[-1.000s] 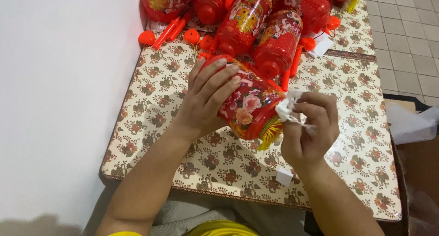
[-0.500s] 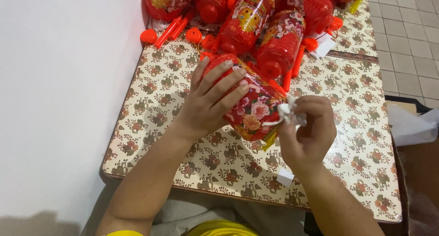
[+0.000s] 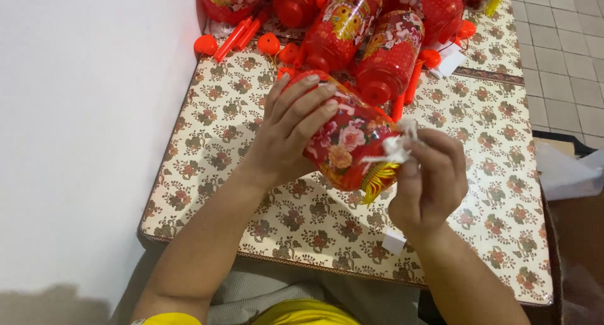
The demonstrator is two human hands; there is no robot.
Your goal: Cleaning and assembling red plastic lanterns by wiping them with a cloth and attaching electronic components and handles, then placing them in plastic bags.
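Note:
My left hand (image 3: 289, 133) wraps over a red lantern (image 3: 349, 142) with flower prints, holding it tilted above the patterned table (image 3: 251, 205). A yellow tassel (image 3: 376, 180) hangs at the lantern's near end. My right hand (image 3: 431, 180) pinches a small crumpled white tag (image 3: 396, 145) right at that near end of the lantern. A white paper slip (image 3: 394, 242) lies on the table under my right wrist.
Several more red lanterns (image 3: 390, 54) lie piled at the far end of the table, with red plastic caps (image 3: 269, 44) and sticks (image 3: 236, 37) among them. A white wall (image 3: 82, 142) runs along the left. Tiled floor (image 3: 560, 54) and a cardboard box (image 3: 572, 174) are on the right.
Both hands and the lantern have shifted slightly toward the far side of the table; my right hand keeps working the white tag at the lantern's end.

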